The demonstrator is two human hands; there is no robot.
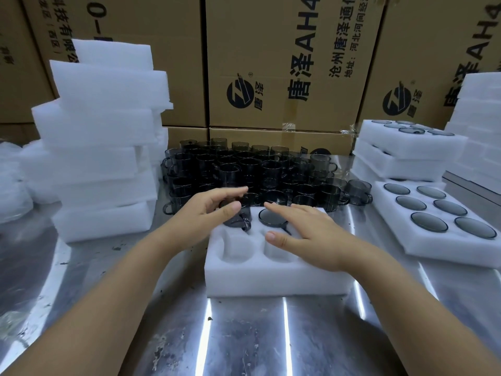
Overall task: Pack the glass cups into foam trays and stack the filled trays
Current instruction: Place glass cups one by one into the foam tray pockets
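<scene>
A white foam tray (271, 278) lies in the middle of the metal table. Its far right pocket holds a dark glass cup (271, 217), seated upside down with the handle toward me. A second dark cup (238, 221) sits tilted in the far left pocket. My left hand (214, 210) is over this tilted cup, fingers stretched out and blurred, thumb at its rim. My right hand (306, 234) lies flat over the tray's right side, beside the seated cup, holding nothing. Two nearer pockets (235, 248) show empty. Many loose dark cups (244, 169) stand crowded behind the tray.
A filled tray (439, 221) lies to the right, with a stack of filled trays (406, 147) behind it. A tall, uneven stack of empty foam trays (103, 158) stands on the left. Cardboard boxes (284, 63) wall off the back. Bare shiny table (244, 335) lies near me.
</scene>
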